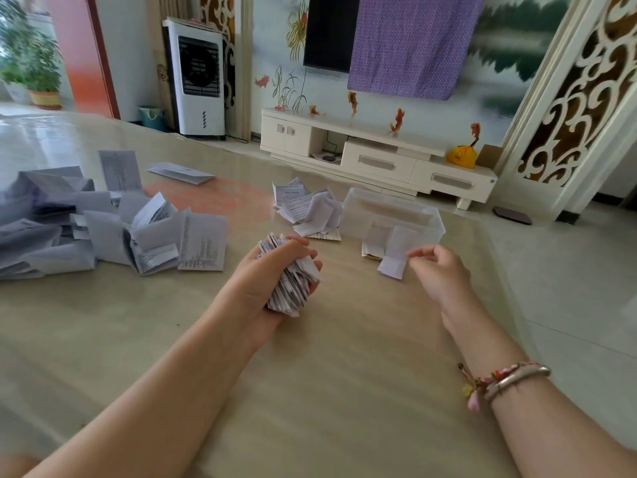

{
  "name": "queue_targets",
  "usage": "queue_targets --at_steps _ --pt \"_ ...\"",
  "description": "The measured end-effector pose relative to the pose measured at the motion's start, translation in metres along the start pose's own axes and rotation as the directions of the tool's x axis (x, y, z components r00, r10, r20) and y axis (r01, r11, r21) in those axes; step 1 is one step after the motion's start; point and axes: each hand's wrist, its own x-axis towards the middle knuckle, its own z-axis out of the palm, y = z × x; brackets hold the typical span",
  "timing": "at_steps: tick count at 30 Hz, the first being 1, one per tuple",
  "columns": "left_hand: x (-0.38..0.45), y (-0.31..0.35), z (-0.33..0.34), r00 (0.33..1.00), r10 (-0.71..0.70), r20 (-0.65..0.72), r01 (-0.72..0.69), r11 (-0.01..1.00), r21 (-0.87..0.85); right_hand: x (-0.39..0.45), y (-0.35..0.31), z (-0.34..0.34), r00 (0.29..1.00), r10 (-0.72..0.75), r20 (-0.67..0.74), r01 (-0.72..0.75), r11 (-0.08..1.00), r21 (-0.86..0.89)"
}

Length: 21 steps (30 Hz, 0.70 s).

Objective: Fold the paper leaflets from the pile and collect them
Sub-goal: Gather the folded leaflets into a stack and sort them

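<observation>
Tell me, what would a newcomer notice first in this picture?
First, the left hand in the middle, which grips a thick stack of folded leaflets. To its right, the right hand pinches one folded leaflet in front of the clear box. At far left, a big loose pile of leaflets lies on the floor.

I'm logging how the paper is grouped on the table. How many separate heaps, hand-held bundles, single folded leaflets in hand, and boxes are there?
Heaps on the table: 2, the big pile and the small heap
Bundles in the left hand: 1
Single leaflets pinched by the right hand: 1
Clear boxes: 1
Total: 5
</observation>
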Motion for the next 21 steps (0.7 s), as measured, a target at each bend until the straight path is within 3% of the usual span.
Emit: queue_targets --at_steps 7,12,15,18,21 --pt "-0.002 0.000 0.004 0.995 -0.104 0.011 0.104 0.994 -0.034 0.006 -0.005 0.009 0.994 0.008 0.109 -0.010 1.000 0.015" --pt "-0.003 -0.001 0.000 0.994 -0.107 0.009 0.107 0.994 -0.017 -0.011 -0.014 -0.006 0.995 -0.076 0.068 0.043 0.916 0.399" --pt "-0.002 0.000 0.001 0.997 -0.082 -0.008 0.082 0.997 -0.004 -0.037 -0.029 -0.010 0.964 -0.123 0.237 -0.071 0.739 0.671" --pt "-0.002 0.000 0.003 0.997 -0.068 -0.021 0.067 0.997 -0.037 -0.063 -0.044 -0.008 0.903 -0.217 0.370 -0.116 0.707 0.697" --pt "-0.002 0.001 0.002 0.999 -0.043 0.010 0.043 0.998 -0.053 -0.077 -0.056 0.003 0.886 -0.229 0.402 -0.121 0.723 0.680"
